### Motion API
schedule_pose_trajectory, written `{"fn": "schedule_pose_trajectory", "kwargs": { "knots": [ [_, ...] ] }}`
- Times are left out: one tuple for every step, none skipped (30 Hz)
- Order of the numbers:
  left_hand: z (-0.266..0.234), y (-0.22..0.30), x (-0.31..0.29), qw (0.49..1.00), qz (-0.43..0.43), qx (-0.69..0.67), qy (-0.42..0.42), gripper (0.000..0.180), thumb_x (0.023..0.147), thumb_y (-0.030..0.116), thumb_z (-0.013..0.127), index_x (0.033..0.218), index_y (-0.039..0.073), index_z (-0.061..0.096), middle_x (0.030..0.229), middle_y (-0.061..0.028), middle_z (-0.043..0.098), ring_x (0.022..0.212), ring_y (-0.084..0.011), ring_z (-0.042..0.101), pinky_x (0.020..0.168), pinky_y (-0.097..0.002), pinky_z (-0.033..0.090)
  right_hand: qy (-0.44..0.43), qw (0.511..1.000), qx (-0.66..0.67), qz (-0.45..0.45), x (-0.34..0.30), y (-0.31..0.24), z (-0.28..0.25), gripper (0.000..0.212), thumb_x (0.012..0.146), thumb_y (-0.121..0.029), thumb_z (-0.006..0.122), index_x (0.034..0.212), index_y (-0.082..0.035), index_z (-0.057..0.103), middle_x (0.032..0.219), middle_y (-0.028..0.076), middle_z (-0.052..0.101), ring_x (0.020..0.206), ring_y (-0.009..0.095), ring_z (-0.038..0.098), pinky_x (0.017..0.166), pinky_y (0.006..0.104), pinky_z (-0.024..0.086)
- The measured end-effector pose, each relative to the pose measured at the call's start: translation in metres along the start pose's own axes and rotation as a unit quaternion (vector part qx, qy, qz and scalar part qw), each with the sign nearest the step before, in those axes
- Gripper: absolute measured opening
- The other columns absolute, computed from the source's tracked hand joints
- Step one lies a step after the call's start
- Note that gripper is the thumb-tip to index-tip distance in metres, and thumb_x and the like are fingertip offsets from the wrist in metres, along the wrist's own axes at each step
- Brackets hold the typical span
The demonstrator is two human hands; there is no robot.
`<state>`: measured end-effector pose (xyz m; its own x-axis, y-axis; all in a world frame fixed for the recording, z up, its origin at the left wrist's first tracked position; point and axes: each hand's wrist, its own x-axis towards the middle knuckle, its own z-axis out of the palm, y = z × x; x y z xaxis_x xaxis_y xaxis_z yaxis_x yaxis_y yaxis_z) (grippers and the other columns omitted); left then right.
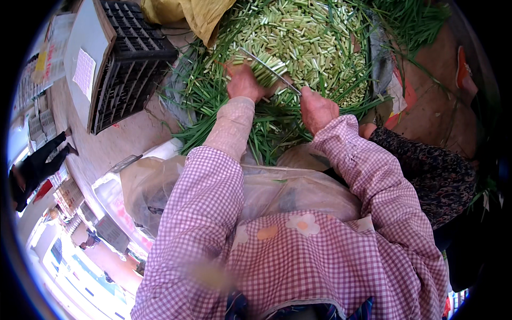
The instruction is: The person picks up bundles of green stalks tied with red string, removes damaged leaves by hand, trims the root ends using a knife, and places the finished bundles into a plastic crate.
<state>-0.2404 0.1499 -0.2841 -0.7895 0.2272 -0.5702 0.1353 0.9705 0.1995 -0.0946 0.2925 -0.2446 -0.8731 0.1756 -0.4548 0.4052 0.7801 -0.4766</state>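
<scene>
My left hand (246, 84) is closed around a bunch of pale green stalks (264, 73) at the near left of the heap. In my right hand (317, 109) is a knife (272, 70), its thin blade slanting up and left across the bunch. The handle is hidden inside my fist. Beyond both hands spreads a heap of short cut stalks (314, 37), pale green to white. Long green leaves (213, 120) lie around the heap and below my wrists.
A black plastic crate (136, 74) stands at the far left beside a white board (88, 58). Yellow cloth (186, 13) hangs at the top. More leaves (416, 24) lie at the far right. At right is a dark patterned sleeve or trouser leg (426, 165). Translucent plastic sheeting (298, 186) covers my lap.
</scene>
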Motion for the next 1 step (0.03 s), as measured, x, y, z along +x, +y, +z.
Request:
{"fn": "schedule_pose_trajectory", "kwargs": {
  "knots": [
    [0.0,-0.0021,0.0019,1.0,-0.007,0.007,-0.008,0.092,0.052,0.053,0.085,0.123,0.005,0.052,0.119,-0.0199,0.062,0.109,-0.0358,0.061,0.093,-0.043,0.05,0.057,0.998,-0.016,-0.013,0.0002,0.0021,0.0062,0.015,0.086,-0.012,0.06,0.094,-0.008,0.048,0.079,0.02,0.062,0.075,0.041,0.063,0.064,0.0522,0.047]
  ]
}}
